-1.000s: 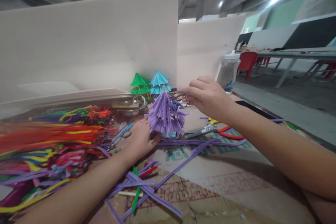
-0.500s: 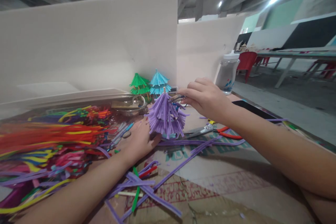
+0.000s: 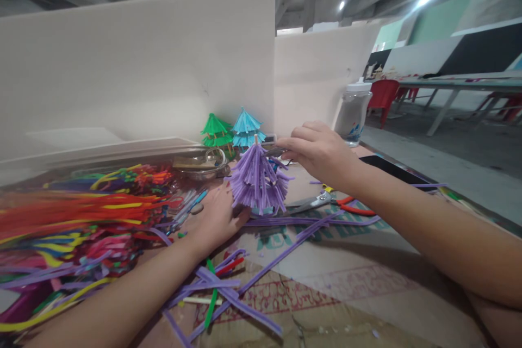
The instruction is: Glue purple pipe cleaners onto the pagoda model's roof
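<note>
Clearly, the purple model [image 3: 258,179], upright at the centre of the frame, would weigh next to nothing, as I judge it. Its two skirts of fuzzy strips look soft and springy, unlikely to slip but easily bent or crushed by a squeeze. Better holds would be the pale stick [image 3: 256,140] poking out of its top, which seems stiff, or the base, barely showing beneath the lower skirt. From where I stand, the left hand [image 3: 215,215] curves around the model's lower left side, thumb close to the base; the other fingers are partly hidden, so I can't tell how firmly they grip. Right of centre, the right hand [image 3: 320,147] has its fingers pinched together on a slim grey tool [image 3: 277,151], which reaches to the upper skirt. Open scissors [image 3: 310,205] lie just right of the model.
</note>
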### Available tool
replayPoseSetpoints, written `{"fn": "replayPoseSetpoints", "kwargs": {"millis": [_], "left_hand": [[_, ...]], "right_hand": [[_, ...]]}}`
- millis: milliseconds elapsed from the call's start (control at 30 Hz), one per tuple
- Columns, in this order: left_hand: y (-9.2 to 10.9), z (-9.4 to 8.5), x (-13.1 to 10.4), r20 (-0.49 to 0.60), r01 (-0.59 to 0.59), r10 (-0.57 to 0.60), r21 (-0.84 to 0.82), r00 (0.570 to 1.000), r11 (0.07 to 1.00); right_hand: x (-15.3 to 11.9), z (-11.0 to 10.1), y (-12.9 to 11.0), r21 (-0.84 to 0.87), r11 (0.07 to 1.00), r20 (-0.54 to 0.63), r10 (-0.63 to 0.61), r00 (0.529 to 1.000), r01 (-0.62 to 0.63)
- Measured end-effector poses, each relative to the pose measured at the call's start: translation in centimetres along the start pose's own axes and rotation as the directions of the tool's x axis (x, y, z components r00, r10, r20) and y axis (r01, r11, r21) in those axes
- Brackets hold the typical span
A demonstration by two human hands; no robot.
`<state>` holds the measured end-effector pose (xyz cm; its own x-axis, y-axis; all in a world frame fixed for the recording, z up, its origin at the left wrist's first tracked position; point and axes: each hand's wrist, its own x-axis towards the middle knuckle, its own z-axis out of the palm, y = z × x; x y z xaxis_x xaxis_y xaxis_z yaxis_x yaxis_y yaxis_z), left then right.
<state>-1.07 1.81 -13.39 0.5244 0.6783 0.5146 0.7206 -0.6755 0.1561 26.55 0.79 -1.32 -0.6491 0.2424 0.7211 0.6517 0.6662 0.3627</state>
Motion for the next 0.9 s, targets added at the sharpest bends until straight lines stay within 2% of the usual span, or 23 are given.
{"fn": "replayPoseSetpoints", "kwargs": {"millis": [333,633,900], "left_hand": [[-0.21,0.11,-0.03,-0.009,-0.019,0.019,0.016,1.000,1.000],[-0.09,-0.02,0.03,-0.003,-0.003,0.003,0.003,1.000,1.000],[-0.41,0.32,-0.01,-0.010,-0.033,0.033,0.030,0.999,0.999]], "right_hand": [[0.16,-0.80,0.22,0.058,0.998,-0.002,0.033,0.999,-0.033],[-0.06,-0.14,0.19,0.021,1.000,0.046,0.007,0.999,-0.008],[-0.10,-0.09,0.10,0.033,0.999,0.019,-0.020,1.000,0.019]]}}
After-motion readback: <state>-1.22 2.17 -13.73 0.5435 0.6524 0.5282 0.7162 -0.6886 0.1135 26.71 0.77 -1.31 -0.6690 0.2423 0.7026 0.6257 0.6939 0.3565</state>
